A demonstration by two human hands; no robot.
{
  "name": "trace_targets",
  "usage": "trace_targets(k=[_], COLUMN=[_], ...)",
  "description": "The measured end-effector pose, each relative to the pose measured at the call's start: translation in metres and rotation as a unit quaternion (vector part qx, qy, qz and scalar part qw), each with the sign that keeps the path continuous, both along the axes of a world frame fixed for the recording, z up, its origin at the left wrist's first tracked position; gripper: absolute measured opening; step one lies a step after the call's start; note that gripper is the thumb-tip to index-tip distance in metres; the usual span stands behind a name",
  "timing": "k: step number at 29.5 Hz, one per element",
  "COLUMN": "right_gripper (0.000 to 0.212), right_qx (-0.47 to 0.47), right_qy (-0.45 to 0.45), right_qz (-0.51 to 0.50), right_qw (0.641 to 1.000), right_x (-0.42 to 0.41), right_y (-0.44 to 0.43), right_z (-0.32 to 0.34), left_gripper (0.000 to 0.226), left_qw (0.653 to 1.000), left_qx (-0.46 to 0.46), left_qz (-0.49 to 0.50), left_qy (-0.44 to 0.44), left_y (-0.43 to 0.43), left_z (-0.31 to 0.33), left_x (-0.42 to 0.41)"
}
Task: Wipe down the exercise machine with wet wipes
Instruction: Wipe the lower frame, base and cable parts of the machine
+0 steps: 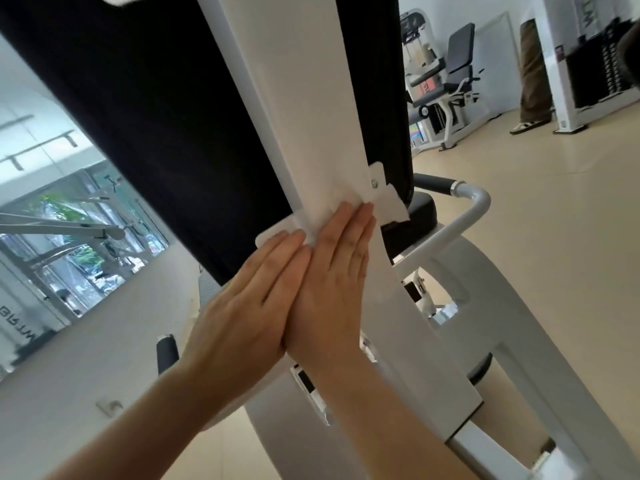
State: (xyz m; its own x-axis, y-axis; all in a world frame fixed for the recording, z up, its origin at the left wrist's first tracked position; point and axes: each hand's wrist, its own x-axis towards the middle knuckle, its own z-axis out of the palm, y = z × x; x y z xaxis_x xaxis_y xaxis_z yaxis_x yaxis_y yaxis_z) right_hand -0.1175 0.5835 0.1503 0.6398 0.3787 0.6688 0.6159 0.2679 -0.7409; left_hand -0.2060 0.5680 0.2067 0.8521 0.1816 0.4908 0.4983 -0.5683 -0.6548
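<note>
The left hand (249,299) and right hand (332,282) lie flat, fingers straight, pressing the wet wipe (391,207) against the machine's white post (294,98) beside the black pad (173,116); the wipe seems bunched underneath, so spread it and keep even pressure along the edges.

The frame column (294,98) runs down the centre, with the back pad (156,116) behind it on both sides. The wet wipe (391,206) lies on the column, one corner overhanging its right edge. Both hands lie flat on the column, side by side and touching: left hand (249,292) at the left, right hand (332,271) with its fingertips on the wipe. A handle bar (460,216) lies to the right of the column, and a second machine (446,91) stands well behind it, at the right.
</note>
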Motion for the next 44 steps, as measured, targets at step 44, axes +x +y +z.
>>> trace_targets(k=[44], right_gripper=[0.083], right_qx=[0.150], right_qy=[-0.004], right_qz=[-0.005], right_qw=[0.989], right_x=[0.036], right_y=[0.000], right_z=[0.067], left_gripper=[0.038], left_qw=[0.984], left_qx=[0.112], left_qz=[-0.131], left_qy=[0.043], left_y=[-0.024], left_z=[0.115], left_x=[0.031])
